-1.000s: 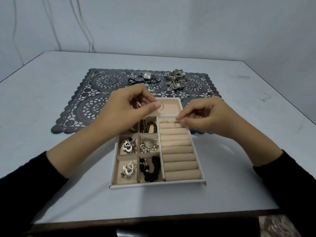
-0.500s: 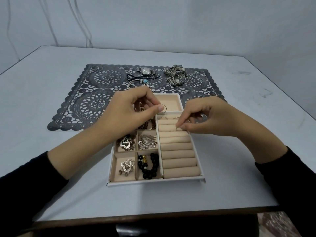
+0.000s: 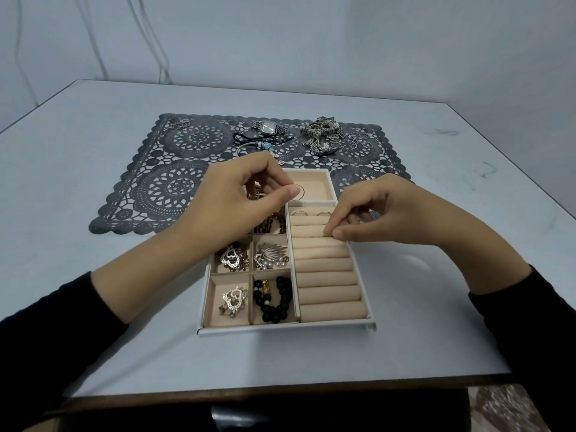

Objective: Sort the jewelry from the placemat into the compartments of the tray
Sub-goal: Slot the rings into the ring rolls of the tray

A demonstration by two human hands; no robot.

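A white tray [image 3: 280,329] with beige compartments sits in front of a dark lace placemat [image 3: 174,188]. My left hand [image 3: 230,198] hovers over the tray's upper left and pinches a thin ring [image 3: 300,192] between thumb and forefinger. My right hand [image 3: 380,210] pinches something small down at the ring rolls [image 3: 324,275]; the thing itself is hidden by my fingertips. Two rings [image 3: 311,213] stand in the top roll slot. On the placemat lie a watch [image 3: 268,127], a blue-beaded bracelet [image 3: 265,145], a tangle of silver chains [image 3: 324,135] and several loose rings [image 3: 193,132].
The tray's left compartments hold heart-shaped silver earrings [image 3: 232,299], a black bead bracelet [image 3: 274,300], a fan-shaped brooch [image 3: 271,254], more earrings [image 3: 232,257] and brown beads [image 3: 271,222]. The table's front edge [image 3: 280,391] is close below the tray. White cables hang on the back wall.
My right hand has moved down from the top roll slot to a slot nearer me. My left hand keeps the ring in about the same place. The camera has tilted slightly.
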